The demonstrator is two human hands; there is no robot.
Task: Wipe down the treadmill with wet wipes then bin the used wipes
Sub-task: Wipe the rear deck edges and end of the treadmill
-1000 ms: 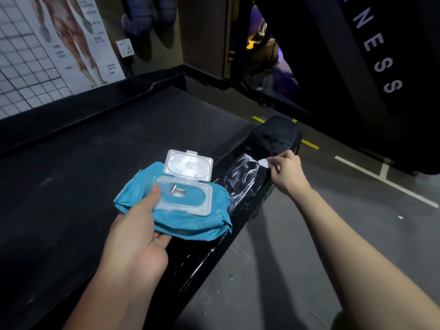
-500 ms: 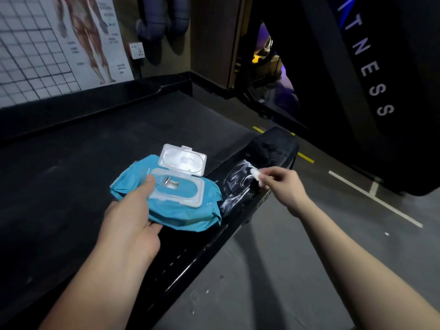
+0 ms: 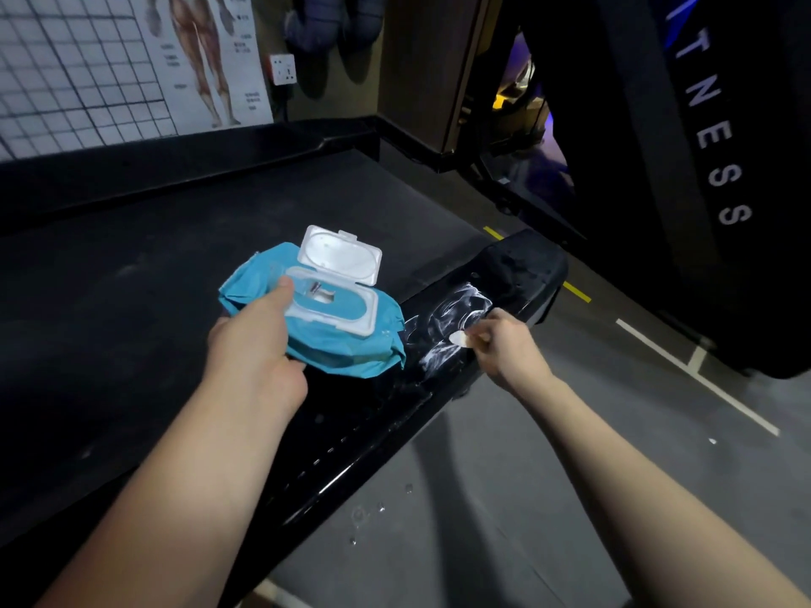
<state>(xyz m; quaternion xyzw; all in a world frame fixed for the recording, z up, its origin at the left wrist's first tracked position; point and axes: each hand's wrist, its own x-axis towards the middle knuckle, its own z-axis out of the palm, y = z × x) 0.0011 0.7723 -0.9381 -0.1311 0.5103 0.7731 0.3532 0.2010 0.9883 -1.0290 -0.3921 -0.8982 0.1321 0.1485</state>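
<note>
an anatomy poster [image 3: 131,68] hangs on the wall at far left, above the dark treadmill belt [image 3: 153,278]. a person's left hand [image 3: 259,344] grips a blue pack of wet wipes [image 3: 324,340], thumb on top beside the white flip lid [image 3: 340,256], which stands open; the pack is held over the inner edge of the glossy black side rail [image 3: 395,423]. to its right, the right hand [image 3: 504,344] pinches a small white wipe [image 3: 458,338] in curled fingers and presses it to the rail, where white smears [image 3: 452,313] streak the surface. water drops [image 3: 373,506] dot the grey floor [image 3: 504,498] below. a black panel [image 3: 711,147] with pale lettering stands at far right.
</note>
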